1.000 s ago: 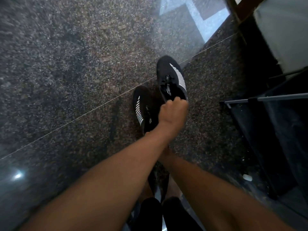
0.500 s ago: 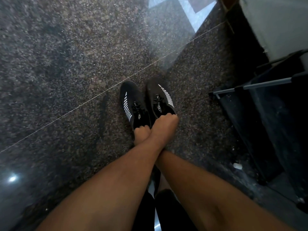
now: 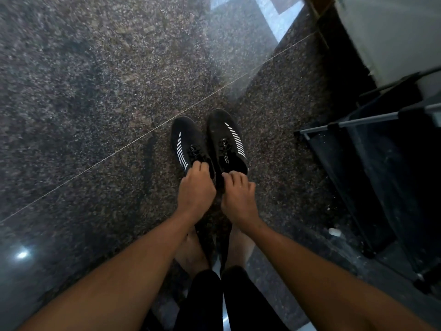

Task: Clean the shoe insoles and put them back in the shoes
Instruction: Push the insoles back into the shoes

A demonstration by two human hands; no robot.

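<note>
Your left hand (image 3: 195, 191) curls its fingers around the left shoe (image 3: 186, 137) at the heel, and your right hand (image 3: 238, 195) does the same on the right shoe (image 3: 222, 131). Both shoes stand touching on the floor (image 3: 95, 91), left of the rack (image 3: 372, 119). Your hands hide the openings, so I cannot tell whether the insoles are inside.

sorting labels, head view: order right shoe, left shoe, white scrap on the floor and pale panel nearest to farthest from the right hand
1. right shoe: heel at the fingers of the right hand.
2. left shoe: just beside, to the left.
3. white scrap: on the floor, to the right.
4. pale panel: far off, top right.
</note>
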